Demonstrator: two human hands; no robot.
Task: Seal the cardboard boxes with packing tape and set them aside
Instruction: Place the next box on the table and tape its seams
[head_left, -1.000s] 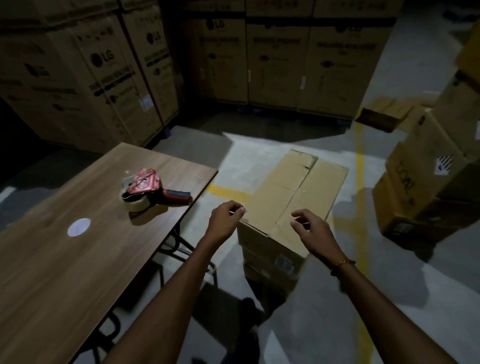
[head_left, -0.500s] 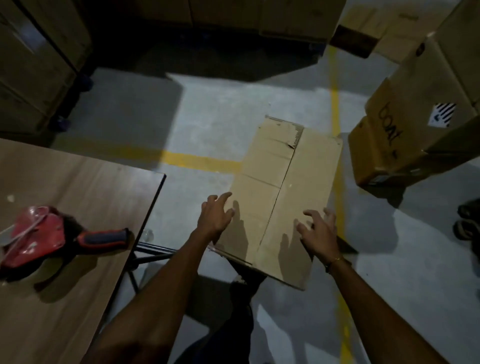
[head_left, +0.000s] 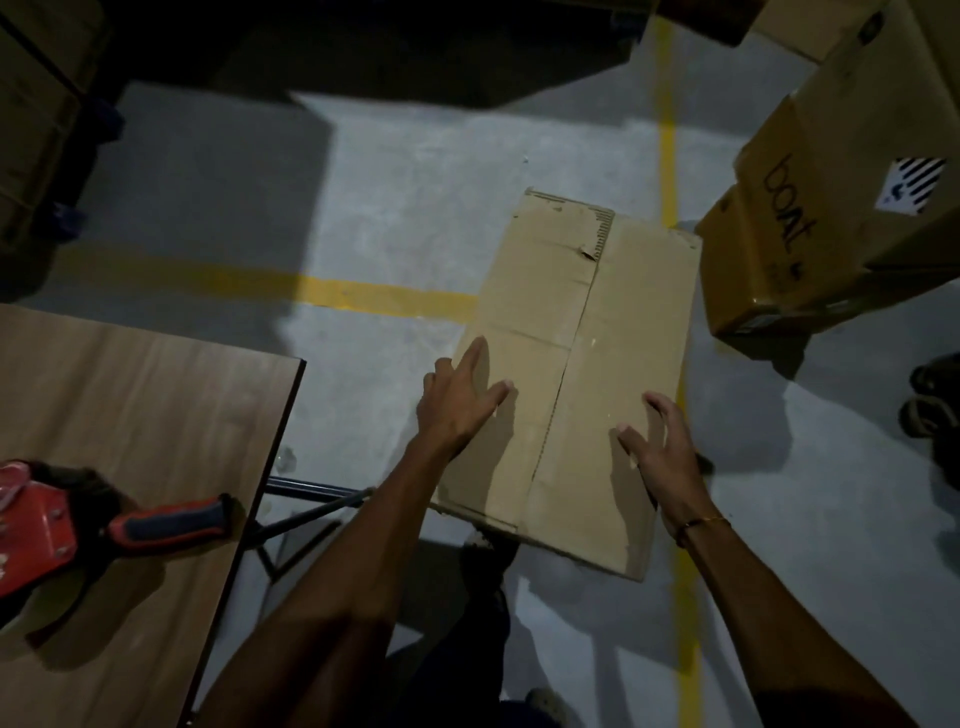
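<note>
On the grey floor just right of the wooden table (head_left: 135, 415), the plain brown cardboard box (head_left: 618, 332) lies flaps-closed under my spread left hand (head_left: 457, 400) and loosely spread right hand (head_left: 657, 441); I judge it light, stiff-edged, best gripped at opposite sides.

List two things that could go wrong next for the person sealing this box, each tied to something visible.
1. The red tape dispenser lies on the wooden table, out of both hands. Lifting the left hand or right hand to fetch it may let the flaps of the plain brown cardboard box spring apart.
2. The left flap's far edge looks torn, so tape might bond poorly there.
</note>
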